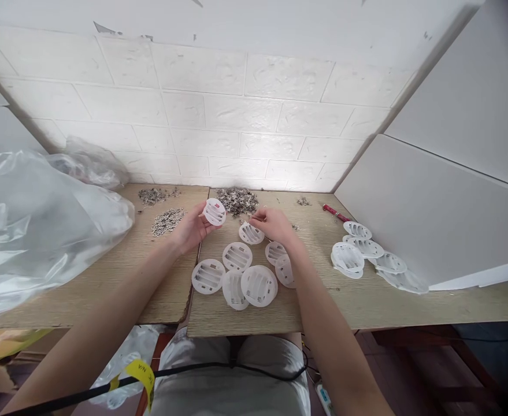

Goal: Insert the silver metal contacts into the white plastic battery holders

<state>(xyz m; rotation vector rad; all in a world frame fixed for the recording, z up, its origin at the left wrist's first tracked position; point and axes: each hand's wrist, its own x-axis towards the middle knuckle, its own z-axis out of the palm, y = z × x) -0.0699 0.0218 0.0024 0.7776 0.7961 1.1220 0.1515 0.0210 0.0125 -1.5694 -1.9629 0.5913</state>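
My left hand [194, 227] is closed on the edge of a round white plastic battery holder [214, 212], raised above the table with its slotted face showing. My right hand [273, 224] has its fingertips pinched together just above another battery holder [251, 233]; whatever is between them is too small to make out. Just behind both hands lies a heap of small metal pieces [237, 201]. Nearer to me several more round holders [237, 256] lie spread out and partly stacked [259, 286]. Part of one holder [284, 271] is hidden by my right forearm.
To the left are two smaller piles of metal pieces [152, 196] [168, 221] and a large clear plastic bag [41, 225]. On the right, more holders [348, 258] lean along a white panel [444, 214], near a red-handled tool [336, 213]. A black cable [201, 366] crosses my lap.
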